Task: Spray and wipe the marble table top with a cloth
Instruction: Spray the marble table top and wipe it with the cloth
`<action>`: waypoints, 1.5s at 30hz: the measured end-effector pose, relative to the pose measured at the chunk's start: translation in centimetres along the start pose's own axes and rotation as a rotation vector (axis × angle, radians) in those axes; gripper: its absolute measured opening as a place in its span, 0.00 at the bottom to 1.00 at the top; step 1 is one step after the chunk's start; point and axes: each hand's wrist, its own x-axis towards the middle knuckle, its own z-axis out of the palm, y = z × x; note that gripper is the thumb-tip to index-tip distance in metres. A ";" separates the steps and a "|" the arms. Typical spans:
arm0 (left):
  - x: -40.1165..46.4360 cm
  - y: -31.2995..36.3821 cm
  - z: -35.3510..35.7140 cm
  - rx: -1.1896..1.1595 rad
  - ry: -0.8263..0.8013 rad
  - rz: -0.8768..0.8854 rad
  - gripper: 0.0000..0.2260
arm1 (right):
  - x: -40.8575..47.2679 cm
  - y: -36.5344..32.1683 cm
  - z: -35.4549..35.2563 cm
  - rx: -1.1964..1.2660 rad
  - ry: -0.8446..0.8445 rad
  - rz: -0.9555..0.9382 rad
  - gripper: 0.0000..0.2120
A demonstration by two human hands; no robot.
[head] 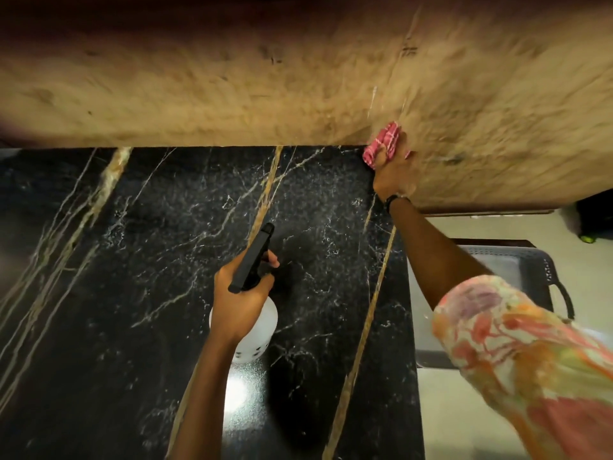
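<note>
The black marble table top point(139, 260) with gold and white veins fills the lower left and middle of the head view. My left hand point(238, 300) grips a white spray bottle point(262, 327) by its black trigger head, held above the marble near the middle. My right hand point(394, 174) grips a bunched pink and white cloth point(381, 144) at the far right corner of the table, where the black marble meets a tan marble slab point(265, 94). The cloth touches the tan slab's lower edge. Fine spray specks show on the black marble.
The tan slab rises behind the table across the whole top of the view, blurred. Right of the table edge, a grey plastic chair point(517, 270) stands on a pale floor. A dark object point(593, 220) sits at the far right.
</note>
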 end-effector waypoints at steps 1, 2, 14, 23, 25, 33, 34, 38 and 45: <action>-0.1 -0.1 -0.3 -0.004 0.005 -0.003 0.14 | -1.4 0.5 0.4 -0.018 0.044 -0.001 0.29; -0.2 -0.1 -0.6 -0.014 0.007 -0.005 0.15 | -3.1 0.9 0.8 -0.052 0.096 -0.009 0.30; 1.5 -2.2 -6.7 -0.094 0.043 -0.010 0.12 | -3.2 -2.9 3.1 -0.270 0.089 -0.101 0.28; 4.3 -5.2 -18.0 -0.114 0.014 -0.050 0.10 | -12.1 -17.1 12.5 -0.319 -0.015 -0.447 0.29; 4.8 -6.3 -21.4 -0.121 0.019 -0.066 0.09 | -14.2 -20.5 14.7 -0.314 -0.046 -0.464 0.29; 6.1 -10.6 -34.6 -0.166 0.160 -0.092 0.11 | -20.9 -34.0 23.1 -0.326 -0.112 -0.608 0.29; 6.2 -11.2 -36.3 -0.171 0.181 -0.097 0.10 | -21.9 -35.9 24.3 -0.320 -0.125 -0.629 0.29; 6.5 -13.5 -42.2 -0.223 0.281 -0.145 0.12 | -25.6 -42.8 28.9 -0.321 -0.149 -0.735 0.29; 6.3 -16.9 -49.0 -0.203 0.407 -0.159 0.10 | -30.4 -52.1 35.4 -0.307 -0.222 -0.912 0.27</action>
